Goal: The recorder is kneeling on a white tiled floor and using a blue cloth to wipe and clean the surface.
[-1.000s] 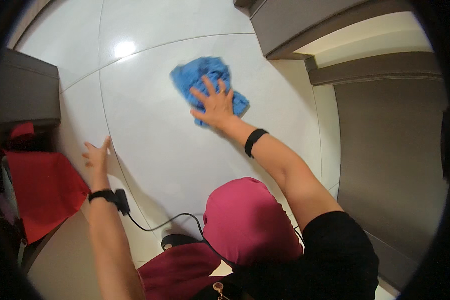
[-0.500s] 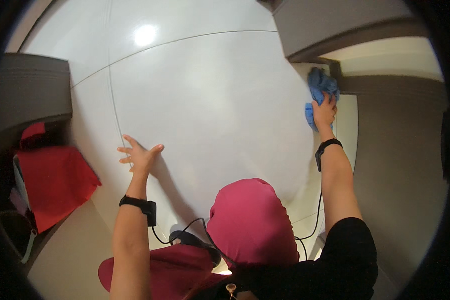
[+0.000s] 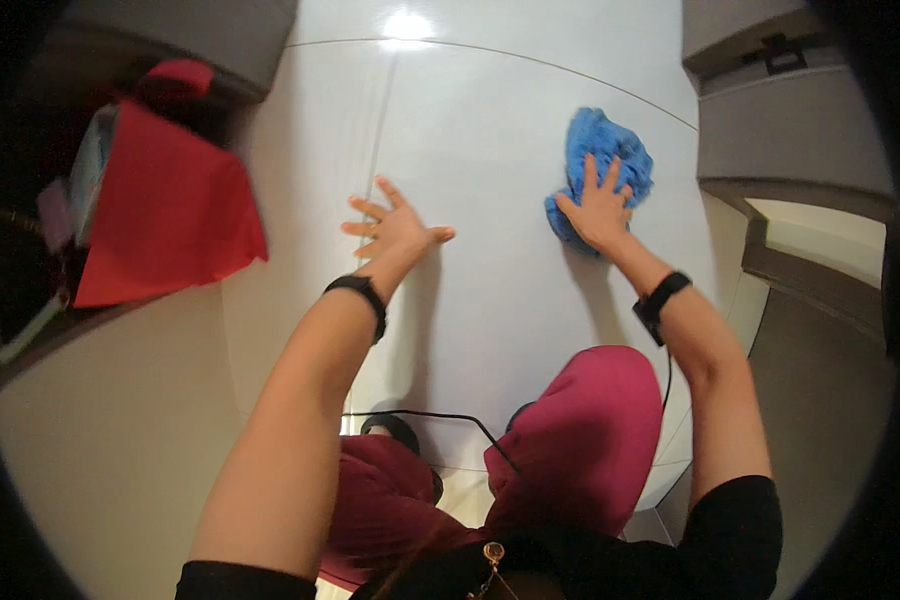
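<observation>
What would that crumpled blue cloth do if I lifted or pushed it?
The crumpled blue cloth probably droops when lifted, since it lies in loose folds under the right hand. Pushed, it may slide, as the white tiled floor looks glossy.

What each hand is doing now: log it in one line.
left hand: empty, spread open | right hand: on bunched blue cloth | surface: white floor

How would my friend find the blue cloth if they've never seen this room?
Start with the big, pale tiled floor in the middle. Toward its right side, look under the person's open right hand. The cloth there is crumpled and bright blue, unlike the red thing at the far left.
</observation>
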